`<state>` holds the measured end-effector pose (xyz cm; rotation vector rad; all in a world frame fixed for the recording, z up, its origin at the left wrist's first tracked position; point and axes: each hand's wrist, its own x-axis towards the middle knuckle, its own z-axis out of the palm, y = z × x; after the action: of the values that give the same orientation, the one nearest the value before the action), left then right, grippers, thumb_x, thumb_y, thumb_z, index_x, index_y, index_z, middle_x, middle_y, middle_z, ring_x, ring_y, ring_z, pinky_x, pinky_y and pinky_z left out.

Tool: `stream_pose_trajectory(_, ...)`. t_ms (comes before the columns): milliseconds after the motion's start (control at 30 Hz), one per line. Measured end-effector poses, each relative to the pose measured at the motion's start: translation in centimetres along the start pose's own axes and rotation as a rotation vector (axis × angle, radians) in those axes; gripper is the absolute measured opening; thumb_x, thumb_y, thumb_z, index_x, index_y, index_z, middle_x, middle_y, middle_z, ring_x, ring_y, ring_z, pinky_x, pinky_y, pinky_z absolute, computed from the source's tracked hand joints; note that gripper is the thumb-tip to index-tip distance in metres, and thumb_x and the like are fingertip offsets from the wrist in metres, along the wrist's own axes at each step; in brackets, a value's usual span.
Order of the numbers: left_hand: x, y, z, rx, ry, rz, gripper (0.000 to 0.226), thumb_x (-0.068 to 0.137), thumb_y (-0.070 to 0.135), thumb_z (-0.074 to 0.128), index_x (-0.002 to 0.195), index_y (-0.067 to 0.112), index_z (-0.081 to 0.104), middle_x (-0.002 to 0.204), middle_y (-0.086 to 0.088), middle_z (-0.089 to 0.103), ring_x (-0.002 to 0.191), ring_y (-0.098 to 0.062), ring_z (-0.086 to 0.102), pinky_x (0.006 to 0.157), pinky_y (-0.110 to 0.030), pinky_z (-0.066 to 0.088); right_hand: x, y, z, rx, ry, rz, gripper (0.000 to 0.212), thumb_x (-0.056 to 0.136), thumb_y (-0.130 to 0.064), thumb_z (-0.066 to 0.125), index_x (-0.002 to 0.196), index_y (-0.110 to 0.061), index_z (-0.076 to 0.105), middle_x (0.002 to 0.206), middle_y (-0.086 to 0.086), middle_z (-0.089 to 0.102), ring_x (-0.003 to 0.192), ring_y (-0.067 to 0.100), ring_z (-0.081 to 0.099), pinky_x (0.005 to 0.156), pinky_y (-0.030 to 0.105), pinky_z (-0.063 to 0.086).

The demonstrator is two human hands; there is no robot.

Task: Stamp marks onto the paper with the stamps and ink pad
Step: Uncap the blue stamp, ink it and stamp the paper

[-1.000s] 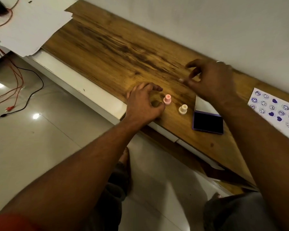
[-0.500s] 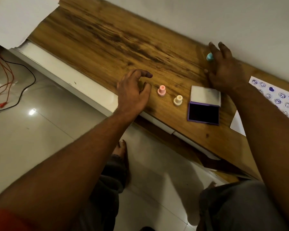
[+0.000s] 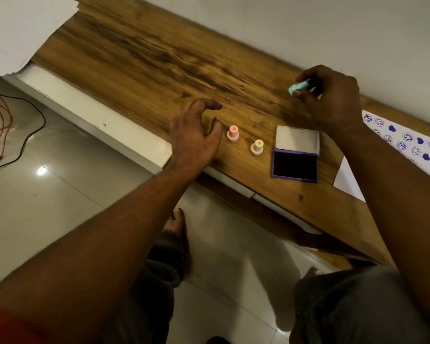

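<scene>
My right hand (image 3: pixel 333 100) holds a light blue stamp (image 3: pixel 299 87) above the wooden table, near the wall and behind the ink pad. The purple ink pad (image 3: pixel 294 164) lies open, its lid (image 3: pixel 297 139) folded back. A pink stamp (image 3: pixel 233 133) and a cream stamp (image 3: pixel 257 147) stand upright to the left of the pad. My left hand (image 3: pixel 195 135) hovers just left of the pink stamp, fingers spread, holding nothing. The white paper (image 3: pixel 405 142) with purple smiley and heart marks lies at the right, partly hidden by my right arm.
The wooden table (image 3: pixel 147 60) runs diagonally along a white wall. White sheets (image 3: pixel 18 28) cover its far left end. Red and black cables (image 3: pixel 8 130) lie on the tiled floor at left. My legs and feet are below the table edge.
My right hand picked up the light blue stamp near the wall and lifted it. My left hand drew back a little from the pink stamp and stays open.
</scene>
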<state>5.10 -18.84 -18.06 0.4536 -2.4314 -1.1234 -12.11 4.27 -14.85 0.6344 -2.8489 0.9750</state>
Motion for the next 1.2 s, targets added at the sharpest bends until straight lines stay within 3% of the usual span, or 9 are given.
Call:
stream_pose_trajectory(67,0.0,1.4,0.2,0.003,0.046,0.117,0.034,0.095,0.030,0.072,0.125,0.016,0.070,0.119,0.006,0.071,0.114,-0.013,0.066,0.098,-0.054,0.053,-0.9,-1.8,-0.7,0.102,-0.004,0.013,0.032,0.090,-0.042,0.077,0.116,-0.023,0.077,0.101,-0.005,0.075,0.088,0.011,0.069,0.083,0.026,0.054)
stream_pose_trajectory(200,-0.3,4.4,0.6,0.102,-0.010,0.287,0.053,0.089,0.050,0.082,0.130,0.018,0.071,0.113,0.006,0.075,0.103,-0.012,0.069,0.089,-0.049,0.054,-3.9,-5.1,-1.6,0.363,-0.158,0.018,0.029,0.090,-0.038,0.079,0.112,-0.018,0.080,0.089,-0.006,0.079,0.080,0.008,0.075,0.077,0.034,0.061)
stream_pose_trajectory(433,-1.5,5.8,1.1,0.068,-0.097,0.345,0.037,0.093,0.046,0.081,0.115,0.016,0.081,0.100,0.004,0.080,0.087,-0.012,0.072,0.079,-0.051,0.056,-6.9,-4.8,-3.1,0.350,-0.236,-0.070,0.029,0.089,-0.044,0.078,0.106,-0.020,0.079,0.087,0.003,0.078,0.078,0.027,0.073,0.070,0.047,0.058)
stream_pose_trajectory(533,-2.4,5.6,1.2,0.034,-0.120,0.387,0.032,0.093,0.040,0.082,0.111,0.014,0.082,0.093,0.002,0.080,0.077,-0.013,0.071,0.066,-0.045,0.056,-7.8,-4.2,-3.3,0.336,-0.263,-0.128,0.021,0.091,-0.038,0.078,0.104,-0.022,0.078,0.088,0.002,0.076,0.079,0.017,0.071,0.069,0.039,0.056)
stream_pose_trajectory(633,-3.3,5.1,1.3,0.027,-0.142,0.367,0.028,0.091,0.039,0.084,0.108,0.017,0.083,0.089,0.004,0.079,0.071,-0.013,0.069,0.059,-0.040,0.054,-8.7,-4.1,-3.2,0.299,-0.295,-0.217,0.013,0.092,-0.033,0.077,0.102,-0.026,0.075,0.084,-0.012,0.072,0.074,0.003,0.065,0.065,0.014,0.044)
stream_pose_trajectory(833,-5.3,3.3,1.0,-0.006,-0.208,0.274,0.031,0.089,0.040,0.085,0.112,0.019,0.082,0.079,0.012,0.071,0.059,-0.011,0.060,0.053,-0.023,0.044,-9.0,-2.6,-3.9,0.209,-0.336,-0.294,0.027,0.091,-0.035,0.078,0.110,-0.016,0.078,0.102,-0.002,0.077,0.090,0.014,0.070,0.077,0.033,0.054)
stream_pose_trajectory(1033,-7.1,0.2,0.9,0.089,-0.203,0.089,0.044,0.089,0.055,0.080,0.121,0.026,0.080,0.067,0.018,0.063,0.062,-0.007,0.064,0.064,-0.038,0.060,-9.2,-0.7,-4.5,0.218,-0.293,-0.226,0.026,0.091,-0.037,0.076,0.114,-0.026,0.075,0.098,-0.009,0.073,0.089,0.013,0.066,0.067,0.009,0.042)
stream_pose_trajectory(1133,-7.3,-0.4,1.3,0.130,-0.204,0.075,0.046,0.090,0.057,0.078,0.126,0.028,0.079,0.066,0.021,0.060,0.062,-0.002,0.061,0.063,-0.033,0.057,-9.1,-0.6,-4.3,0.232,-0.290,-0.234,0.027,0.090,-0.040,0.076,0.113,-0.026,0.075,0.098,-0.006,0.075,0.087,0.009,0.063,0.065,0.008,0.041)
stream_pose_trajectory(1200,-7.3,-0.6,1.5,0.136,-0.200,0.075,0.048,0.091,0.060,0.075,0.128,0.030,0.077,0.067,0.017,0.062,0.063,-0.003,0.061,0.062,-0.030,0.054,-9.0,-0.6,-4.2,0.236,-0.290,-0.246,0.030,0.089,-0.045,0.075,0.112,-0.026,0.075,0.099,-0.002,0.076,0.087,0.010,0.063,0.065,0.015,0.045)
